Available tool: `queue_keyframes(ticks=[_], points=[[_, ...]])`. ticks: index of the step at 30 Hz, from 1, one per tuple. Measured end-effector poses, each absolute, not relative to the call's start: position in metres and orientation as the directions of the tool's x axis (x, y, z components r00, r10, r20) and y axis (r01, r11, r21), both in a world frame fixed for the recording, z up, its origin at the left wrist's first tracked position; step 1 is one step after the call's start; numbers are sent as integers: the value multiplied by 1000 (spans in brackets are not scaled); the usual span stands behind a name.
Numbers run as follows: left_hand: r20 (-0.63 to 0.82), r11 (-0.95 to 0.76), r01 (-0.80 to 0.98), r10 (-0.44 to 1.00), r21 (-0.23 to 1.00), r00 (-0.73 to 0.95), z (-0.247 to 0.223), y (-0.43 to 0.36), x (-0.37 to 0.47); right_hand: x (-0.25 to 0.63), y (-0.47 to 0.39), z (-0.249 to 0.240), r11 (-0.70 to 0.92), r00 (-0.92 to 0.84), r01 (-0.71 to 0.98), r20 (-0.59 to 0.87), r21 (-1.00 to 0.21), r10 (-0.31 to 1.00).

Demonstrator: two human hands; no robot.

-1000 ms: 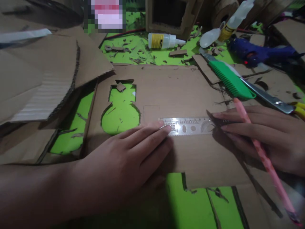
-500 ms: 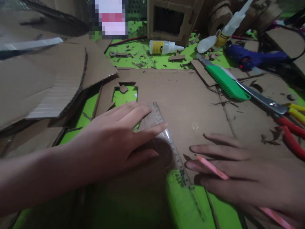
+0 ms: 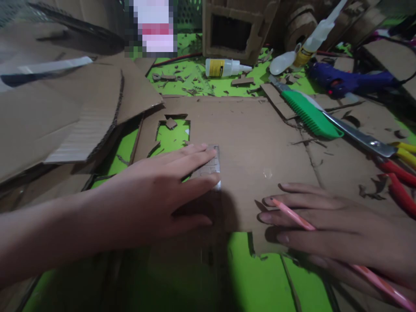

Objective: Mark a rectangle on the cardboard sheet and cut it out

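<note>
My left hand (image 3: 159, 186) lies flat with its fingers stretched out, pressing a clear plastic ruler (image 3: 213, 163) onto a brown cardboard sheet (image 3: 243, 134). Much of the ruler is hidden under the palm or in shadow. The sheet has a rectangular cut-out beyond the hand, through which the green table (image 3: 173, 136) shows, and a notch in its near edge. To the right, my right hand (image 3: 341, 229) rests palm down on the cardboard. A pink pencil (image 3: 294, 216) is held between its fingers, tip pointing away to the left.
A green utility knife (image 3: 312, 113), scissors (image 3: 367, 141) and a blue glue gun (image 3: 351, 81) lie at the right. Glue bottles, one lying (image 3: 224, 68) and one tilted (image 3: 308, 47), sit behind. Cardboard pieces (image 3: 84, 95) pile up at left, with scraps and a cardboard box (image 3: 234, 30) at the back.
My left hand has swung the ruler from a slant to nearly straight toward me, its near end moving left. The right hand stays almost in place with the pencil.
</note>
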State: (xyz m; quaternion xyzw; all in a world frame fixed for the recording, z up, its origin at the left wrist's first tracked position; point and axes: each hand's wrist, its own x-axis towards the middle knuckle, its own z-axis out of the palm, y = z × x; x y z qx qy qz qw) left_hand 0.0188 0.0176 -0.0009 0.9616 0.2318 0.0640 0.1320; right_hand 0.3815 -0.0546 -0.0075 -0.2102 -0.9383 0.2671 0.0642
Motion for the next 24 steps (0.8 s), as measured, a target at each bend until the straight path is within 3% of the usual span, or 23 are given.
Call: queue_keyframes(ticks=[7,13,18,24], points=[[50,-851,452,480,268,876,-4,16,19,381,-58,-6,761,-891,386,4,-522,455],[95,-874,420,452,244,887,-4,16,21,376,-63,-9,679,-824,425,55,-599,564],[102,-906,389,408,168,907,3,14,22,378,-51,-7,790,-910,308,78,-530,408],[88,-909,384,401,164,912,5,14,24,377,-50,-5,804,-906,318,88,-502,414]])
